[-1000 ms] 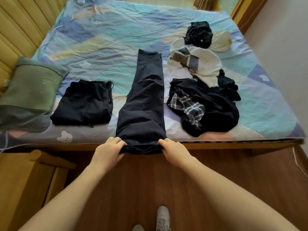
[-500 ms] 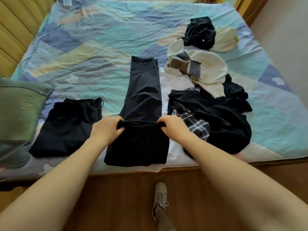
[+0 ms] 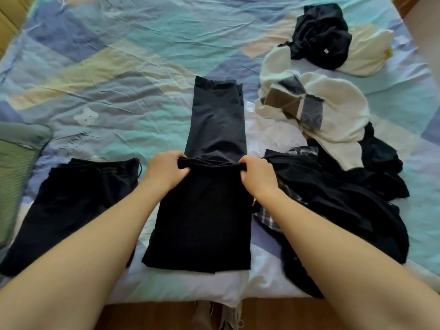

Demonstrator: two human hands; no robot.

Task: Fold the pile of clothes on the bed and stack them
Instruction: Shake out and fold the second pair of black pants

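Dark trousers (image 3: 204, 210) lie lengthwise in the middle of the bed, their near part folded up over the legs. My left hand (image 3: 164, 171) grips the waistband's left corner and my right hand (image 3: 258, 175) grips its right corner, holding the band across the trouser legs. A folded black garment (image 3: 71, 206) lies flat to the left. To the right lies the unfolded pile: black clothes with a plaid piece (image 3: 338, 206), a cream sweater with grey and brown patches (image 3: 333, 110), and a black bundle (image 3: 321, 36) on a cream item farther back.
The bed carries a patchwork sheet (image 3: 119, 67) in blue, teal and yellow. A green pillow (image 3: 16, 167) sits at the left edge. Wooden floor and a shoe (image 3: 228, 315) show below the bed's near edge.
Both hands carried the trousers' waistband from the bed's near edge up over the legs, folding the garment. The camera moved closer over the bed.
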